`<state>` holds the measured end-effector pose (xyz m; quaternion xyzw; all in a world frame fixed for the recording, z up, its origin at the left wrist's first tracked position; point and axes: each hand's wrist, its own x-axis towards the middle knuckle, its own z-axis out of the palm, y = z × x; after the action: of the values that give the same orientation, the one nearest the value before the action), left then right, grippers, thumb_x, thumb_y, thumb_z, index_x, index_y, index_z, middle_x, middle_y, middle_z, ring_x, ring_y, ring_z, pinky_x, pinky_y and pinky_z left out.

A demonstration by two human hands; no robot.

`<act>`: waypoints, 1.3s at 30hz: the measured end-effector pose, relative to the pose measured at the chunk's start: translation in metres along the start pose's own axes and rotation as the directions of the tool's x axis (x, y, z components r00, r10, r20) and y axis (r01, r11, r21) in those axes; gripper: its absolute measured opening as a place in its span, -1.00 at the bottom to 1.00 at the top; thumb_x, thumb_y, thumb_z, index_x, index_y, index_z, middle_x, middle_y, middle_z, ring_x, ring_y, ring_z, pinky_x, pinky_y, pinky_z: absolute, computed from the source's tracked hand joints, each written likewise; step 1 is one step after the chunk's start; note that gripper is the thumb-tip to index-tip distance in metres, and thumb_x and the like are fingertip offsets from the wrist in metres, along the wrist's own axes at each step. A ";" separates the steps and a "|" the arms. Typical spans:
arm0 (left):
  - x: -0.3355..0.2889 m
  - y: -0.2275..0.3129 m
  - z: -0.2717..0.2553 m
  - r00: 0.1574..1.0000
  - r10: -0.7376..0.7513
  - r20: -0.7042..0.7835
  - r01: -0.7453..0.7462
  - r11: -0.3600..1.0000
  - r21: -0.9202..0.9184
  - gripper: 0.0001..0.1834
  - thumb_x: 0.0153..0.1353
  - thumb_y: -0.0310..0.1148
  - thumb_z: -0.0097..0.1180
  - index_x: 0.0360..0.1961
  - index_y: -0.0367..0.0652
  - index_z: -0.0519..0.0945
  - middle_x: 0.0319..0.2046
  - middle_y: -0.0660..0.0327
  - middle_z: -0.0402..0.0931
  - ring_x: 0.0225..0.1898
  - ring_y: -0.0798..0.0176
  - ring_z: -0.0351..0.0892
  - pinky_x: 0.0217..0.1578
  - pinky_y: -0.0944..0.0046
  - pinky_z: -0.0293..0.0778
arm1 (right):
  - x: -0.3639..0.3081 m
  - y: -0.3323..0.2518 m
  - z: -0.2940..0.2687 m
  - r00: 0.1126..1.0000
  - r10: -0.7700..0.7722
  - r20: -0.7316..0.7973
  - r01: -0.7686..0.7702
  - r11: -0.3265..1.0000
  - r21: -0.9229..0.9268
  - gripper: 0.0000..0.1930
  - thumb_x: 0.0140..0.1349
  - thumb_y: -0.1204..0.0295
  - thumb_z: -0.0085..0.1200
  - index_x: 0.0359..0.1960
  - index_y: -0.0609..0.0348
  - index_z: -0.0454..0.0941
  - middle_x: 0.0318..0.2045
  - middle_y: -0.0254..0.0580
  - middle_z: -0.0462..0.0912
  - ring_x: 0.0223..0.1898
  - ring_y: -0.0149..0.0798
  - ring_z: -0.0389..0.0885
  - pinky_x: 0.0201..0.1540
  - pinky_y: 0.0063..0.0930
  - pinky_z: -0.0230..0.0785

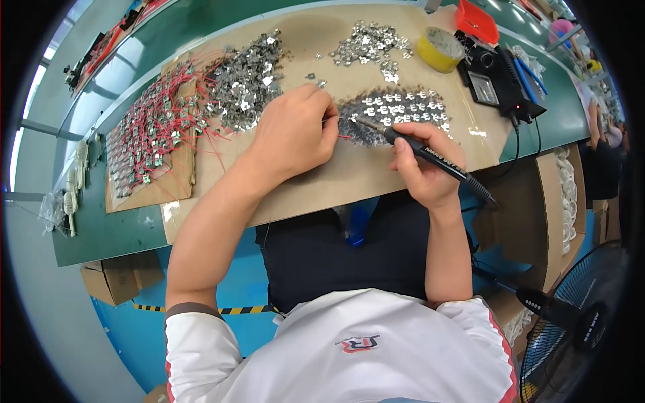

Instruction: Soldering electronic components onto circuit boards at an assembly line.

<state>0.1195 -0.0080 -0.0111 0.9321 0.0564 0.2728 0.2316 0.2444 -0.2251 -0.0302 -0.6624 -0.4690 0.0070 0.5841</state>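
Note:
My right hand (433, 161) is wrapped round the black handle of a soldering iron (424, 152). The iron's metal tip points left, at the near left edge of a patch of small silver metal pieces (403, 107) laid in rows on the darkened cardboard. Just left of the tip, my left hand (299, 127) is closed, thumb and fingers pinched together. Its own fingers hide most of what it may hold. A short bit of red wire (345, 136) shows beside its fingertips, below the iron's tip.
Left on the cardboard (269, 201) lie small green boards with red wires (151, 134) and a heap of metal pieces (245, 84). More pieces (369, 43) lie farther back. At right stand a yellow tape roll (440, 50), a black soldering station (494, 77) and a fan (571, 322).

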 end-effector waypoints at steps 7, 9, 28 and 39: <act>-0.005 -0.003 0.002 1.000 0.010 -0.001 -0.010 0.999 0.035 -0.93 0.13 -0.47 0.28 -0.43 -0.24 0.65 -0.40 0.00 0.61 -0.30 -0.15 0.67 -0.27 -0.05 0.61 | 0.000 -0.003 0.002 0.998 -0.054 0.027 0.055 0.996 -0.069 -0.82 0.34 0.61 0.25 -0.05 0.38 0.70 -0.39 -0.23 0.71 -0.50 -0.47 0.72 -0.43 -0.65 0.52; -0.006 -0.003 0.003 1.000 0.018 -0.005 -0.018 0.999 0.034 -0.93 0.13 -0.47 0.27 -0.43 -0.24 0.65 -0.40 0.00 0.60 -0.31 -0.15 0.67 -0.27 -0.06 0.60 | 0.001 -0.004 0.001 0.995 -0.088 0.044 0.092 0.991 -0.100 -0.82 0.33 0.63 0.25 -0.06 0.38 0.71 -0.39 -0.23 0.71 -0.50 -0.47 0.72 -0.44 -0.64 0.51; -0.004 0.000 0.003 0.999 0.039 0.023 -0.041 0.997 0.072 -0.91 0.15 -0.46 0.28 -0.42 -0.27 0.68 -0.39 0.02 0.61 -0.26 -0.13 0.67 -0.21 -0.06 0.61 | 0.006 -0.005 -0.002 0.984 -0.166 0.060 0.172 0.975 -0.138 -0.82 0.27 0.66 0.25 -0.10 0.39 0.73 -0.45 -0.22 0.67 -0.53 -0.43 0.70 -0.50 -0.62 0.43; -0.004 0.000 0.005 0.998 0.067 0.018 -0.068 0.989 0.129 -0.93 0.17 -0.46 0.34 -0.38 -0.21 0.69 -0.36 0.10 0.61 -0.26 -0.05 0.66 -0.23 0.03 0.60 | 0.007 -0.007 0.001 0.987 -0.158 0.028 0.160 0.975 -0.151 -0.82 0.20 0.63 0.30 -0.15 0.31 0.75 -0.49 -0.24 0.66 -0.53 -0.40 0.65 -0.49 -0.56 0.40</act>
<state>0.1188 -0.0107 -0.0173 0.9484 0.0408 0.2697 0.1617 0.2432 -0.2206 -0.0210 -0.6656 -0.5243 -0.0704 0.5265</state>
